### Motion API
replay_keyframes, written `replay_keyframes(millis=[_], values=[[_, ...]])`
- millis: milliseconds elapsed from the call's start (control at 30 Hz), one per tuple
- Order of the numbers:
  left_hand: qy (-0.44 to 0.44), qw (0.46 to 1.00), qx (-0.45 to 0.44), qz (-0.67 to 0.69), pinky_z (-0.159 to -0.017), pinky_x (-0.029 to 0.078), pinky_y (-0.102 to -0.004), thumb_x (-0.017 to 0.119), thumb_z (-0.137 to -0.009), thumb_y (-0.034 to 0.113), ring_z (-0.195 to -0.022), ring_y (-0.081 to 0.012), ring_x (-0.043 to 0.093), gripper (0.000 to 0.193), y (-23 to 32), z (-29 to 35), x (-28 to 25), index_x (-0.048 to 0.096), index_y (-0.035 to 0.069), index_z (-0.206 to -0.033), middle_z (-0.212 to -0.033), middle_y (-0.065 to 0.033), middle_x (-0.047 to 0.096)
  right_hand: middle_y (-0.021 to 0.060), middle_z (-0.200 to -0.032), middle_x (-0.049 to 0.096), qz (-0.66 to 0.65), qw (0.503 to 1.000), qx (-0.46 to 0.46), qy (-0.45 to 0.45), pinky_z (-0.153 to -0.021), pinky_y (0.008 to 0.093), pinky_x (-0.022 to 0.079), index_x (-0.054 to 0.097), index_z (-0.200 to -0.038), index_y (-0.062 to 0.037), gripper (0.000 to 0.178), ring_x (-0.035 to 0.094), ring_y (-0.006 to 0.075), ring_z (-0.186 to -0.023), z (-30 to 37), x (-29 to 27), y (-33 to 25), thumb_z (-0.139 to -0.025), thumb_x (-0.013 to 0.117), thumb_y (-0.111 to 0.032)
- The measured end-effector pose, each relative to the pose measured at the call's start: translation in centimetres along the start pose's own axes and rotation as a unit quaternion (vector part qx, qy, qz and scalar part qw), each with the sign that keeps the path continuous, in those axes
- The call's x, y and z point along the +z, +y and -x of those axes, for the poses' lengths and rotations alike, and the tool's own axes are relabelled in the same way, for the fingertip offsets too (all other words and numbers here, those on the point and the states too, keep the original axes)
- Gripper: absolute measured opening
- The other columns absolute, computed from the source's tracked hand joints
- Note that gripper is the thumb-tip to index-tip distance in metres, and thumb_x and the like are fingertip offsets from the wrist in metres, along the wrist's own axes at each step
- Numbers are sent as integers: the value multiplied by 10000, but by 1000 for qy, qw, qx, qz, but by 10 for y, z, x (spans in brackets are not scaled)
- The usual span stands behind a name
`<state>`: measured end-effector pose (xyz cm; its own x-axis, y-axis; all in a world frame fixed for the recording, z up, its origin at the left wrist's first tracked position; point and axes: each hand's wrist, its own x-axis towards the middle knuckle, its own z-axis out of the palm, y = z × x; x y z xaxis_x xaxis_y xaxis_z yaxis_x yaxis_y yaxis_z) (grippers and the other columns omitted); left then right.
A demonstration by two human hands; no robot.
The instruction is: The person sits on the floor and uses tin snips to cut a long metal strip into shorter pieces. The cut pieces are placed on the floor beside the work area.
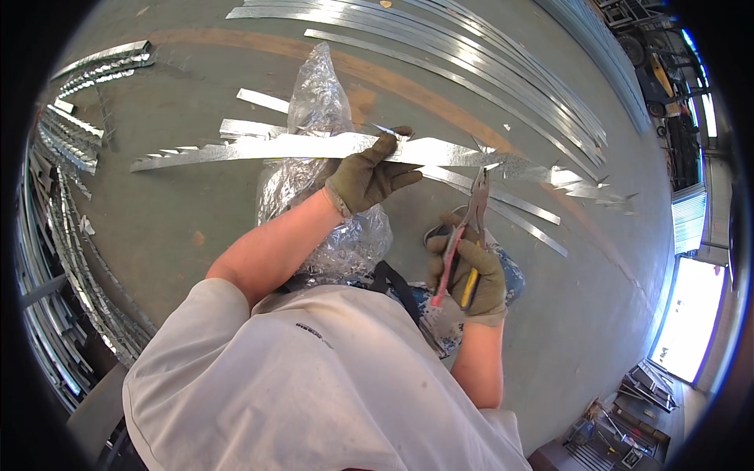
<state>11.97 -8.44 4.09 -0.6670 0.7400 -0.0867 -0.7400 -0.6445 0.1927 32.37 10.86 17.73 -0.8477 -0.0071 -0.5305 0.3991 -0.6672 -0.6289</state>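
Note:
A long, shiny sheet-metal strip (pixel 306 147) with jagged, bent-up tabs stretches from left to right in front of me. My left hand (pixel 367 179), in an olive work glove, is closed around its middle. My right hand (pixel 481 275), gloved alike, grips pliers (pixel 476 206) with one red and one yellow handle. The jaws point away from me and meet the strip's near edge right of my left hand; whether they pinch it I cannot tell. Beneath the strip lies a crumpled clear plastic bundle (pixel 318 102).
Several long flat metal strips (pixel 463 67) lie on the floor beyond, and shorter ones (pixel 522 208) lie to the right. Jagged metal pieces and profiles (pixel 78 259) are piled at the left. A forklift (pixel 660 82) stands far right, and a cluttered workbench (pixel 609 439) is at the lower right.

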Motion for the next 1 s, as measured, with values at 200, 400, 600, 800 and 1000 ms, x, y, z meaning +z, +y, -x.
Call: replay_keyframes(millis=[200, 400, 600, 800, 1000], values=[[19, 999, -16, -44, -1094, 679, -496, 645, -1169, 360, -1236, -322, 796, 503, -1, -5, -12, 549, 97, -1587, -1375, -130, 768, 225, -1276, 761, 62, 995, 41, 68, -826, 492, 703, 517, -1609, 8, 625, 802, 330, -1032, -5, 2, 39, -1067, 756, -193], [26, 999, -17, -38, -1076, 688, -486, 641, -1168, 375, -1238, -320, 794, 533, 0, -2, -5, 529, 106, -1614, -1402, -136, 749, 122, -1166, 774, 343, 930, 47, 125, -755, 338, 631, 633, -1517, -43, 461, 731, 159, -894, -30, 15, 66, -1128, 744, -265], [-19, 999, -31, -20, -1074, 682, -487, 639, -1171, 357, -1261, -316, 782, 517, 0, -3, -19, 528, 116, -1615, -1404, -147, 746, 50, -903, 729, 455, 874, 50, 163, -553, 332, 532, 703, -1348, -54, 323, 643, 126, -681, -45, 21, 61, -1117, 748, -275], [-20, 1000, -18, -8, -1108, 647, -492, 616, -1189, 309, -1296, -320, 761, 524, -1, -4, -19, 475, 86, -1643, -1440, -126, 733, 29, -906, 699, 563, 803, -35, 195, -518, 325, 512, 683, -1409, -51, 403, 619, 131, -632, -56, 15, 71, -1100, 756, -299], [-10, 1000, -19, 4, -1113, 661, -451, 606, -1191, 291, -1249, -292, 775, 480, -1, -3, -16, 520, 102, -1623, -1415, -141, 730, 264, -1132, 784, 545, 809, -29, 218, -930, 494, 594, 690, -1374, -28, 455, 767, 469, -1082, -60, 26, 71, -1069, 731, -364]])
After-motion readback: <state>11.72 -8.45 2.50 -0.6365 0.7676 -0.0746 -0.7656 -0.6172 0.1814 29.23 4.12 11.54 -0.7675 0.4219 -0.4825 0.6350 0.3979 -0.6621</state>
